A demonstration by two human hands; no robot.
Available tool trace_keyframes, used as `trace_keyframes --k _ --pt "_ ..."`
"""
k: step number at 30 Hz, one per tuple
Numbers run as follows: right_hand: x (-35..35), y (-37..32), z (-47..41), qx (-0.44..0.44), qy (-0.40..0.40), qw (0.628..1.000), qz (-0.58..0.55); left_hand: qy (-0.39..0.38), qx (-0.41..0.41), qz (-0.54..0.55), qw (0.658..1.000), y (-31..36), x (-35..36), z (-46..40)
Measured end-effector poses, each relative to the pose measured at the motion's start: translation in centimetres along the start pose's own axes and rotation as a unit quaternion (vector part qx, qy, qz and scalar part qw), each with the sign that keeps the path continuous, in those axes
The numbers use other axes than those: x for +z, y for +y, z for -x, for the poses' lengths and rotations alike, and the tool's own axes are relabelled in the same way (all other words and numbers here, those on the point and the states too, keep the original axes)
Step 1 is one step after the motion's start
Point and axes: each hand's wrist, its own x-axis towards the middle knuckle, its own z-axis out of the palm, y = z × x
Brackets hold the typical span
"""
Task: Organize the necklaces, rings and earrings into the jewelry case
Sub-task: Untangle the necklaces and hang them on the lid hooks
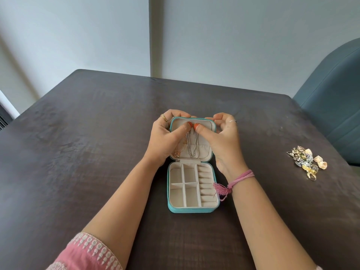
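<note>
Small teal zip-around jewelry case w/ cream lining (191, 210) lies open on the dark brown desk (78, 152), right btwn the two forearms; its raised lid (204, 125) stands up under both hands. Left hand (165, 137) grips the lid's left edge, fingers curled over the top rim, thumb pressed inward on the lining. Right hand (224, 139) does the same on the right edge, thumb tip nearly meeting the left thumb at the top centre of the lid, where both seem to pinch the top of a silver chain necklace (192, 147). That chain hangs down the lid just below the thumbs; a thin gold necklace w/ round pendant (177, 152) hangs beside it, partly hidden by the left palm. The case's lower tray, nearer the body than the hands, shows square compartments on the left & ring rolls on the right. Pink thread bracelet w/ tassel (233, 182) sits on the right wrist, tassel over the tray's right edge. Well to the right of the right hand, a small pile of gold & sparkly rings and earrings (305, 162) lies on the desk. Teal padded chair (335, 106) beyond that pile.
</note>
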Motion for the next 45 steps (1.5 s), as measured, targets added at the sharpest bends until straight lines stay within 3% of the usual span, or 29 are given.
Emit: trace_keyframes --k 5,15,31,37,40,45 --pt "0.2 -0.3 0.2 0.021 -0.012 0.998 -0.060 0.006 -0.007 -0.004 1.000 0.0 0.0 0.0" --pt "0.1 0.2 0.0 -0.005 -0.035 0.999 -0.040 -0.012 -0.034 0.003 0.999 0.3 -0.1 0.0" --pt "-0.6 0.7 -0.7 0.040 -0.085 0.992 -0.084 -0.057 -0.102 0.081 0.990 0.3 -0.3 0.1" --pt "-0.9 0.0 -0.9 0.065 -0.099 0.979 -0.163 -0.070 -0.135 0.151 0.977 0.8 -0.3 0.0" --pt "-0.8 0.1 -0.7 0.050 -0.106 0.985 -0.130 -0.060 -0.108 0.129 0.984 0.6 -0.2 0.2" --pt "-1.1 0.4 -0.6 -0.020 -0.158 0.987 0.026 -0.088 -0.103 0.104 0.985 0.7 -0.5 0.2"
